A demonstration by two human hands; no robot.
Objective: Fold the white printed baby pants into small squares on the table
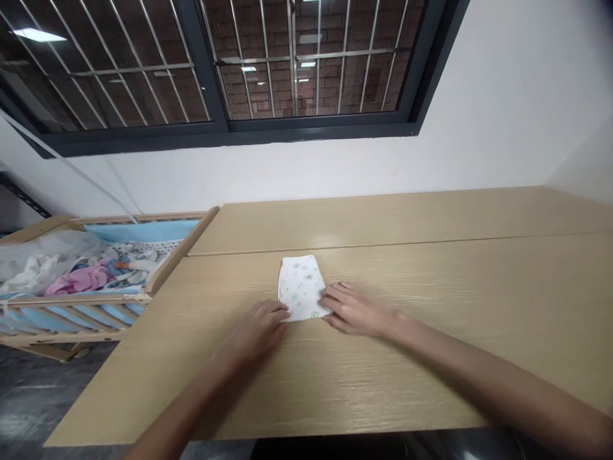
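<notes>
A small folded white cloth point(301, 287) with a scattered coloured print lies flat on the wooden table, narrower at its far edge. My left hand point(263, 326) has its lower left corner between bent fingers and thumb. On the right side, my right hand point(352, 310) grips the edge near the lower right corner, fingertips on top of the fabric and thumb closer to me. The fingers partly cover both near corners. Slight blur softens both hands.
The pale wooden table point(454, 358) runs wide to the right, with a seam toward the back. Left of it stands a wooden crib point(182, 252) with blue lining, holding a pink cloth point(81, 279) and other fabrics. Behind are a white wall and a barred window point(306, 61).
</notes>
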